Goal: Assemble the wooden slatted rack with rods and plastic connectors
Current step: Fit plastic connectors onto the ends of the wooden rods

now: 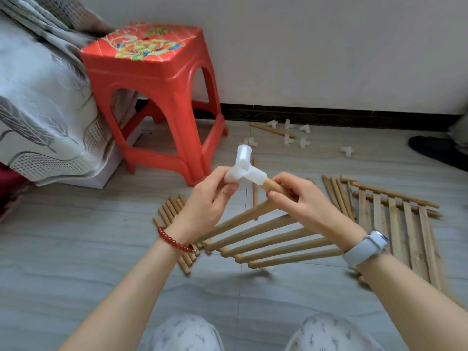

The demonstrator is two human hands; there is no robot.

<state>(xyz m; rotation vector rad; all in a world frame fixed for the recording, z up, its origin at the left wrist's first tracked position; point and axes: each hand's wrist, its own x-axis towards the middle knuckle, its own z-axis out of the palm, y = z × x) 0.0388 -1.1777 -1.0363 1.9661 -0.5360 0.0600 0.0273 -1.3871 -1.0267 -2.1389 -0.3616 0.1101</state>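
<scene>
As a white three-way plastic connector goes onto the end rod of a slatted panel, the left hand pinches the connector's body and the right hand curls around the rod just behind the socket, holding the panel tilted above the floor in front of the person's knees. The rod tip sits in one socket; how deep cannot be told. A push off the rod's line would likely jam or skew the fitting, and a shallow seat could let it work loose once other rods load it. The panel, held by one rod only, may swing and twist the joint. The two free sockets also need to point the right way, or the piece must come off again. On the grey tiled floor lie a bundle of loose rods to the left, a second slatted panel to the right, and spare connectors scattered near the wall's dark skirting. A red plastic stool stands beside a bed draped in leaf-print cloth.
</scene>
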